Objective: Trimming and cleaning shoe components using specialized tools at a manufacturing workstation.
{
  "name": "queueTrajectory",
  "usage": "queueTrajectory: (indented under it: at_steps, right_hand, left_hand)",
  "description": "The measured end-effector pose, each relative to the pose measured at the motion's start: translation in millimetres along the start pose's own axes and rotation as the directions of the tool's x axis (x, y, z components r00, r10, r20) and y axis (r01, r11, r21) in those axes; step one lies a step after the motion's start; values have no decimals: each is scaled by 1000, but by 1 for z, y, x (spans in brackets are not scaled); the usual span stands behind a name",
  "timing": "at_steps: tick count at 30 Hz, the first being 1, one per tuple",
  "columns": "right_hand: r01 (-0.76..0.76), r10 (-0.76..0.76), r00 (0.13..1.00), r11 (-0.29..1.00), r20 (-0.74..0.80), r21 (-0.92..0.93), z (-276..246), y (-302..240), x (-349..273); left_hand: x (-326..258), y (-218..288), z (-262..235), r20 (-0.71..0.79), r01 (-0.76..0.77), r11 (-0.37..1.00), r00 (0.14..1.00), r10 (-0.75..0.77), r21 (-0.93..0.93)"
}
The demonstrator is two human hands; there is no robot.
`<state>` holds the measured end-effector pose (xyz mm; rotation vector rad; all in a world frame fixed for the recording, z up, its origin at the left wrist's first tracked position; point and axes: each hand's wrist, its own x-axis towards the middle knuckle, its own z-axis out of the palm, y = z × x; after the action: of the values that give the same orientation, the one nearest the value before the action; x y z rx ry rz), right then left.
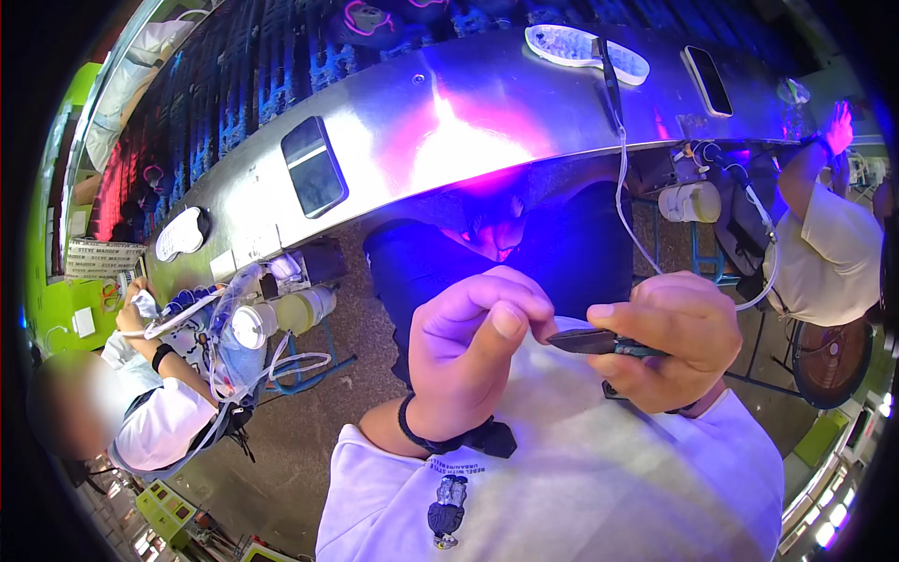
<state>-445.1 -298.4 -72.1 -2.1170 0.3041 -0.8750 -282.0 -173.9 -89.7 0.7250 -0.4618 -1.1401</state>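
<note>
My right hand is closed around what looks like a small knife, its dark pointed blade turned toward my left. The thumb and fingers grip the blade's base, and part of a dark handle shows behind them. Close to the blade's tip, my left hand is curled with its fingertips pinched together. Anything between those fingertips is too small or hidden to tell. Both hands are raised in front of my white shirt, above my lap and away from the bench.
A metal bench curves ahead, bearing a phone, another phone, a white shoe sole with a hosed brush across it, and another sole. Co-workers sit left and right. Jars hang below the bench.
</note>
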Motion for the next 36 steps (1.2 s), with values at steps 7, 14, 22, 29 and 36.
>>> queueTrajectory:
  at_steps: [7, 14, 22, 29, 36]
  right_hand:
    - [-23, 23, 999, 1000, -43, 2, 0, -2, 1]
    - [-58, 63, 997, 994, 47, -96, 1, -4, 1]
    - [-94, 101, 994, 988, 52, -119, 6, -5, 3]
    - [-102, 97, 993, 991, -64, -82, 16, -2, 2]
    - [-111, 105, 993, 988, -59, -109, 16, -3, 1]
  left_hand:
    - [-3, -1, 2, -44, -57, 992, 997, 63, 117]
    - [-2, -5, -3, -77, -46, 994, 996, 53, 101]
    - [-1, -5, -3, -87, -52, 995, 994, 59, 85]
    - [-1, -7, -4, -106, -65, 994, 992, 75, 93]
    - [-2, -4, -4, -50, -29, 984, 998, 38, 175]
